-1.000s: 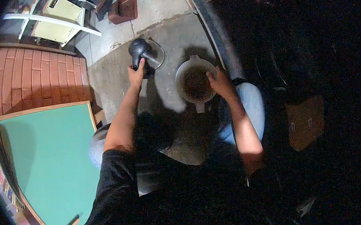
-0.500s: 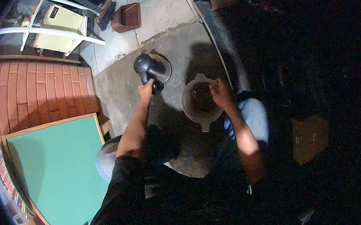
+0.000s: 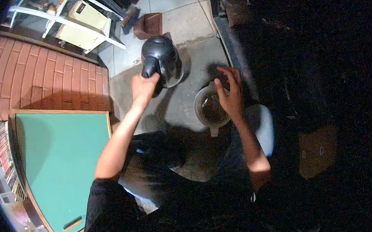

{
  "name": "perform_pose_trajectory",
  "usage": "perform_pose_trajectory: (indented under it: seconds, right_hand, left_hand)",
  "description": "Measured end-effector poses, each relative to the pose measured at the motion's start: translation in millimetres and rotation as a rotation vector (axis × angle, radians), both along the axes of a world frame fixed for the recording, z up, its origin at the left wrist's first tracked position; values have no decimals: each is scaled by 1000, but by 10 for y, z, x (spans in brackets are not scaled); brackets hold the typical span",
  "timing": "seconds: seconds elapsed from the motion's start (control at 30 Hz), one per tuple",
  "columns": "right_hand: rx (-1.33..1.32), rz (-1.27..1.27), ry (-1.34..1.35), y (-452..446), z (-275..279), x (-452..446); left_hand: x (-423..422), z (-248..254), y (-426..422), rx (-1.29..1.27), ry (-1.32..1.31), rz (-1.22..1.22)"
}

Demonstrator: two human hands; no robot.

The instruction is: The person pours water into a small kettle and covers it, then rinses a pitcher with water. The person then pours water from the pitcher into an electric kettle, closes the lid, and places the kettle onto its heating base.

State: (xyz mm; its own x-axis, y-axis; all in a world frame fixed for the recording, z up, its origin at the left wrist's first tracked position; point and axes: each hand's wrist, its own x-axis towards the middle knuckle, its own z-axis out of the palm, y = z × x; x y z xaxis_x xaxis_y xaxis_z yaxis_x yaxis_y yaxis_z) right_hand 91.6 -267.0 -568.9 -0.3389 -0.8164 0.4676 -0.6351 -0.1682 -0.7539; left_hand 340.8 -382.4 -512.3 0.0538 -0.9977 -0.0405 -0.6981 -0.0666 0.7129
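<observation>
My left hand (image 3: 144,89) is closed around the black handle of a glass coffee pot (image 3: 162,53) with a black lid. The pot is held up over the concrete floor, left of and farther away than a translucent bowl (image 3: 199,114) with tab handles. Something dark, with a bright glint, shows inside the bowl; I cannot make out what it is. My right hand (image 3: 232,94) hovers at the bowl's right rim, fingers apart and holding nothing. It covers part of that rim.
A green board (image 3: 64,163) with an eraser (image 3: 72,223) lies at left, beside a brick wall (image 3: 49,78). A brown dustpan (image 3: 148,26) and a brush (image 3: 130,17) are at the back. A cardboard box (image 3: 319,152) stands in shadow at right.
The coffee pot has come up closer to me in my left hand. My right hand has let go of the bowl's rim and spread its fingers.
</observation>
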Motion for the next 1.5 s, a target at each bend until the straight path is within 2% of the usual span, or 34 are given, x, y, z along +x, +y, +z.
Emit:
perform_pose_trajectory:
  seconds: [0.03, 0.13, 0.2, 0.27, 0.53, 0.67, 1.07, 1.17, 1.23, 1.27, 1.33, 1.43, 1.5]
  right_hand:
    - [-18, 69, -21, 44, 315, 95]
    - [-172, 232, -142, 147, 1066, 445]
    - [-186, 225, 46, 119, 1269, 591]
    - [-278, 248, 127, 46, 1190, 683]
    - [-10, 243, 95, 150, 1178, 868]
    - [-42, 213, 135, 82, 1174, 913]
    - [-162, 193, 55, 167, 980, 940]
    - [-322, 187, 231, 225, 1012, 978]
    - [-416, 271, 291, 265, 998, 995]
    - [-450, 330, 314, 288, 975, 1001]
    - [-515, 368, 276, 365, 991, 1028]
    - [-435, 419, 266, 633, 1102, 1102]
    - [-433, 548, 252, 789, 1130, 1117]
  left_hand:
    - [54, 117, 198, -106, -9, -93]
    - [-3, 483, 796, -71, 58, 11]
    - [-37, 459, 1043, -61, 248, 92]
    - [-59, 286, 1191, -97, 332, 113]
    - [-145, 252, 1312, -181, 220, 10]
    - [-158, 267, 1356, -217, 206, -10]
    - [-209, 57, 1370, -247, 236, -15]
    - [-234, 11, 1356, -178, 188, -9]
    - [-227, -1, 1320, -296, 217, -49]
    - [-214, 4, 1326, -268, 280, -64]
    - [-67, -180, 1250, -280, 202, -179]
    - [-7, -197, 1262, -184, -78, -378]
    - [6, -224, 1233, -202, -101, -374]
